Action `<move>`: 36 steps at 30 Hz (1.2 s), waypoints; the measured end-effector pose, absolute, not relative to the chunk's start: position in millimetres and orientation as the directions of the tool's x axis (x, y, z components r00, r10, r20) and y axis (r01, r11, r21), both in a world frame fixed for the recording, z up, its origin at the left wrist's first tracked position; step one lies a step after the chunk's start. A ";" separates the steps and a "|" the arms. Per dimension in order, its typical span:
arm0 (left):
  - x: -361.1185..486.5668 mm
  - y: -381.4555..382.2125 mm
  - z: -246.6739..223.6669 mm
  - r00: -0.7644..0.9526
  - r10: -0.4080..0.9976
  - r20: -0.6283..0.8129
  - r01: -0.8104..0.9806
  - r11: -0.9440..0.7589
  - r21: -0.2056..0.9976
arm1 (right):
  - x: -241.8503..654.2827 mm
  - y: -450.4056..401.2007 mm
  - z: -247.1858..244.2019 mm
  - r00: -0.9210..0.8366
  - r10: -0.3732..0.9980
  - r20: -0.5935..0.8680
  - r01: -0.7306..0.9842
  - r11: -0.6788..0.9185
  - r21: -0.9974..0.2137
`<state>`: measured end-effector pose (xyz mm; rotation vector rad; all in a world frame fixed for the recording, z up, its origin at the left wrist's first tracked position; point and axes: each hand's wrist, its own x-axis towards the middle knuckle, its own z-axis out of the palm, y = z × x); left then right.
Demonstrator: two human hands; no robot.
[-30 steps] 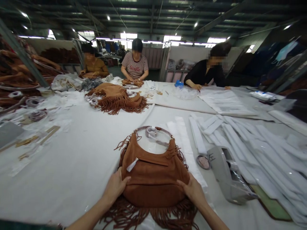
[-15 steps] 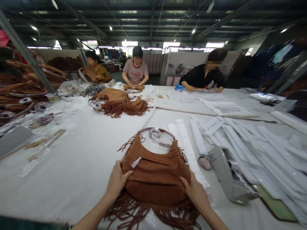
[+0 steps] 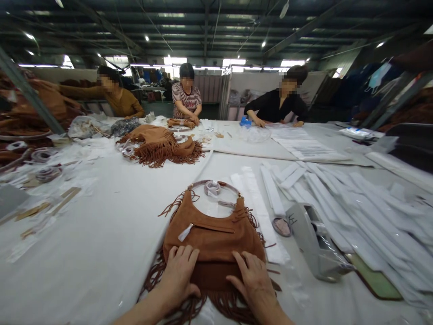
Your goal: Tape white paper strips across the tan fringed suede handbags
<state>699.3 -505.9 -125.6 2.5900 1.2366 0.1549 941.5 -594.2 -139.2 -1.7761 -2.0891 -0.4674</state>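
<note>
A brown fringed handbag (image 3: 213,239) lies flat on the white-covered table (image 3: 111,239), its strap end pointing away from me and its fringe towards me. My left hand (image 3: 179,273) rests on the lower left part of the bag, fingers apart. My right hand (image 3: 253,275) lies on the lower right part, its fingers also spread. A white-wrapped zipper pull (image 3: 186,232) hangs at the left end of the bag's zip. Inside the strap's curve sits a wrapped coil (image 3: 212,188).
A grey tape dispenser (image 3: 316,243) and a tape roll (image 3: 282,226) stand right of the bag, beside many white strips (image 3: 352,203). Other fringed bags (image 3: 158,144) lie further back. Three people are across the table. A green pad (image 3: 375,277) is at lower right.
Both hands have left the bag's side edges and moved inward onto its lower front. The person at the far left now stretches an arm out to the left. The view has shifted slightly.
</note>
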 end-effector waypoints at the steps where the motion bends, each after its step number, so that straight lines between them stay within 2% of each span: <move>1: 700.3 -502.3 -125.8 0.630 0.776 -0.045 0.754 -0.596 0.274 | 939.2 -591.7 -139.4 -0.117 0.882 0.457 0.991 0.136 -0.009; 7: 697.6 -491.7 -133.6 0.667 0.744 -0.049 0.723 -0.629 0.287 | 940.2 -584.0 -140.4 -0.026 0.910 0.414 0.986 0.091 -0.139; 13: 681.6 -482.1 -150.0 0.754 0.647 0.115 0.565 -0.728 0.390 | 950.3 -581.7 -149.7 -0.197 0.798 0.570 0.959 0.277 -0.056; 16: 668.3 -476.6 -157.0 0.822 0.542 0.171 0.467 -0.816 0.342 | 953.6 -581.8 -150.1 -0.274 0.749 0.603 0.944 0.329 0.020; 19: 658.0 -472.9 -163.1 0.878 0.434 0.201 0.366 -0.880 0.303 | 957.2 -582.9 -151.4 -0.311 0.736 0.602 0.929 0.370 0.028; 26: 660.4 -467.3 -170.3 0.875 0.413 0.252 0.354 -0.902 0.247 | 962.6 -579.2 -159.0 -0.272 0.812 0.515 0.939 0.341 -0.040; 30: 665.0 -457.1 -167.6 0.874 0.446 0.191 0.369 -0.867 0.336 | 962.8 -572.0 -154.5 -0.218 0.889 0.404 0.952 0.285 -0.114; 33: 668.0 -445.4 -161.2 0.854 0.516 0.066 0.430 -0.771 0.470 | 962.3 -567.3 -151.2 -0.156 0.930 0.332 0.960 0.221 -0.169; 36: 671.3 -434.4 -153.6 0.819 0.569 -0.076 0.514 -0.666 0.540 | 961.3 -565.4 -150.2 -0.106 0.952 0.287 0.962 0.171 -0.211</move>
